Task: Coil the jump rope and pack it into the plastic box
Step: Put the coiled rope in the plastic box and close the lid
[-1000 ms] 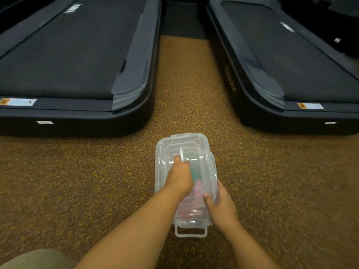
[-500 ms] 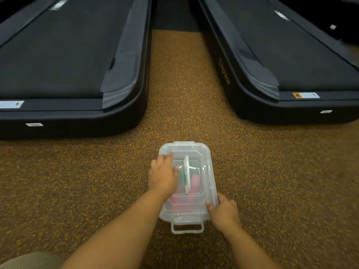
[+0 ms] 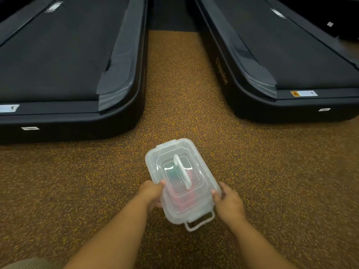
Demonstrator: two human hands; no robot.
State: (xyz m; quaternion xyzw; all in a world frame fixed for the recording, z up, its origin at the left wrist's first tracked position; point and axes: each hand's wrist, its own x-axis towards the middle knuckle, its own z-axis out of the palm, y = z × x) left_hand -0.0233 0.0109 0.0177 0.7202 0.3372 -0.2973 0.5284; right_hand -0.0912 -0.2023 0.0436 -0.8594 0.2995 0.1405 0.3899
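A clear plastic box (image 3: 206, 181) with its lid on sits on the speckled brown floor in front of me, turned a little to the left. A white carry handle (image 3: 182, 171) stands up on the lid. Through the plastic I see the jump rope (image 3: 181, 195) as blurred green and pink shapes. My left hand (image 3: 151, 193) grips the box's near left edge, thumb on the lid. My right hand (image 3: 228, 202) holds the near right corner with fingers curled on the rim. A latch loop (image 3: 200, 223) sticks out at the near end.
Two black treadmill decks lie ahead, one treadmill (image 3: 64, 74) at the left and one treadmill (image 3: 291, 65) at the right, with a strip of floor (image 3: 174, 84) between them. My knee shows at the bottom left corner.
My left hand has left the lid's top and moved down to the box's near left edge. The box has turned slightly anticlockwise. My right hand stays at the near right corner.
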